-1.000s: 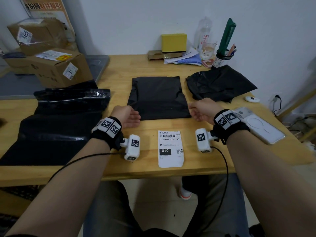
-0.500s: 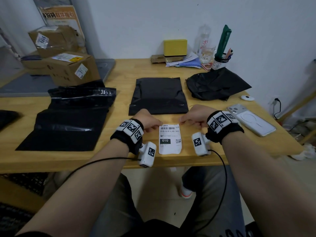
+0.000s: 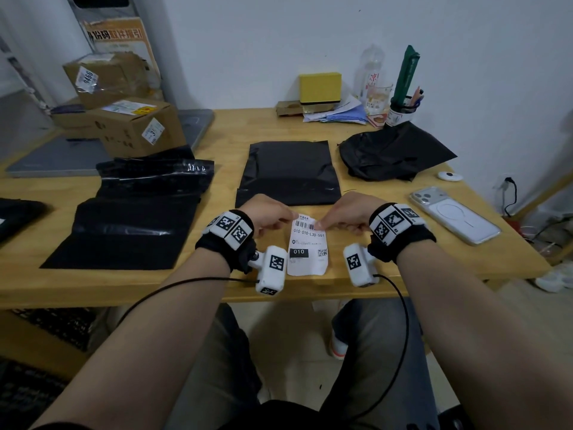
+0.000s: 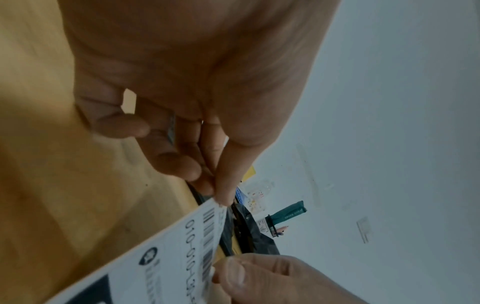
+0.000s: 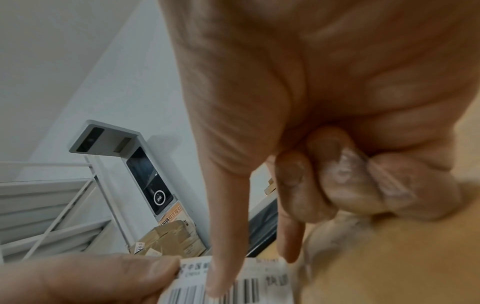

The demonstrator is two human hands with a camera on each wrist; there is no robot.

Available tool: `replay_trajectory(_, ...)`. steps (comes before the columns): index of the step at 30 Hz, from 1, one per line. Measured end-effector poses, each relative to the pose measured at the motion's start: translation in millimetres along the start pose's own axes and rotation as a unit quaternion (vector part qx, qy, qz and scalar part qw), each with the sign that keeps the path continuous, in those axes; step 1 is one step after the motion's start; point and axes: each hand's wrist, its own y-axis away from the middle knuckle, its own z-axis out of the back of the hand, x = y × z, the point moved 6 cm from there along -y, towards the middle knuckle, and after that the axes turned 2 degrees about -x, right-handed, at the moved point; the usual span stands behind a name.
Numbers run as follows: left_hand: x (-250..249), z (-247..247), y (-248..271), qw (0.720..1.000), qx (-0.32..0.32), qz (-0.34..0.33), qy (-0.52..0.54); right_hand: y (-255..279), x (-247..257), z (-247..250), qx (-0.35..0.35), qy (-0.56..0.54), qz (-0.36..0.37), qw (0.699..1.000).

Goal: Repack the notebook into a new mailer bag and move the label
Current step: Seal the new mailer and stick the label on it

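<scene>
The label (image 3: 307, 246), low in the middle of the frame on the counter (image 3: 387, 283), is thin, floppy paper that I judge tears easily, so my left hand (image 3: 269, 212) and right hand (image 3: 347, 212) each pinch a top corner.

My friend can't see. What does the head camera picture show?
Two hands, left hand and right hand, pinch the top corners of a white shipping label at the near edge of a wooden table. A flat black mailer bag lies just beyond.
</scene>
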Motion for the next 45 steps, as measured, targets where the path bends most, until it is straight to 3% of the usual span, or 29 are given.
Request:
replay_trajectory(12,-31.9,41.4,-7.3,0.991,0.026,-0.029,0.127,11.5,18.2,-14.3,0.117,-0.07,0.048,0.989)
replay_trajectory(21,-57.7,72.4,-34.2,0.984,-0.018,-0.056,0.166,7.8,35.7,-8.8,0.109,-0.143,0.076,0.981)
replay_trajectory(33,-113.2,100.9,-149.5,0.976,-0.062,-0.058,0.202,-68.8,72.6,56.0,0.046,-0.221,0.092,0.97)
replay_trajectory(36,-116.1,104.5,-172.6,0.981,-0.068,-0.045,0.177,-85.2,69.9,64.5,0.015,-0.213,0.081,0.974)
replay_trajectory(45,-93.8,87.2,-242.5,0.998,-0.023,0.02,0.054,-115.6,63.6,70.4,0.022,-0.111,0.031,0.993)
